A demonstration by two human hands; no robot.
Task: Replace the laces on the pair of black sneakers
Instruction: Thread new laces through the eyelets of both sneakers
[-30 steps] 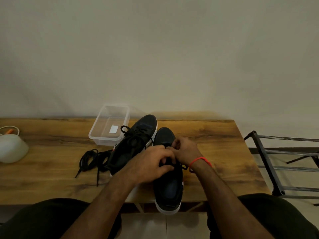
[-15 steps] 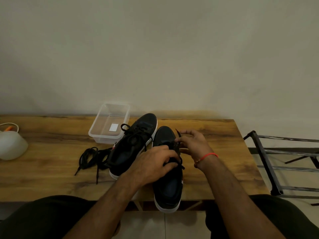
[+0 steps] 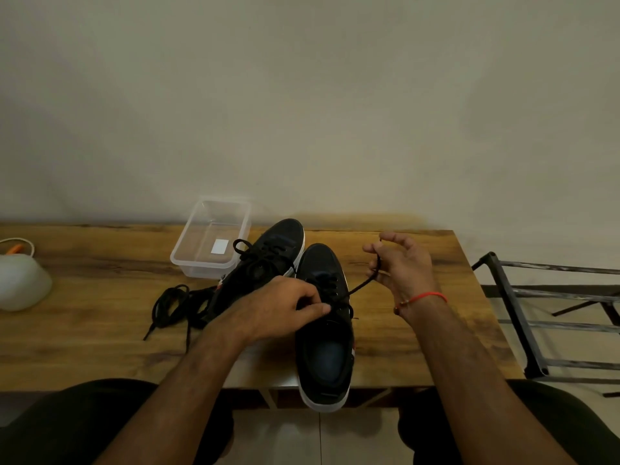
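Note:
Two black sneakers with white soles lie side by side on the wooden table (image 3: 419, 347). The right sneaker (image 3: 323, 350) points away from me, its heel over the table's front edge. My left hand (image 3: 285, 308) grips its eyelet area, thumb and fingers pinched at the lacing. My right hand (image 3: 401, 266) is raised to the right of the toe and pinches the end of a black lace (image 3: 364, 283), which runs taut back to the eyelets. The left sneaker (image 3: 261, 270) is laced and lies behind my left hand. A loose black lace (image 3: 171, 305) is piled to its left.
A clear plastic tub (image 3: 211, 239) stands behind the sneakers near the wall. A white rounded object (image 3: 20, 280) with a cord sits at the table's left end. A dark metal rack (image 3: 523, 313) stands on the floor off the table's right edge.
My right hand has moved right and up, away from the sneaker, drawing the lace end out taut. My left hand has stayed on the eyelets.

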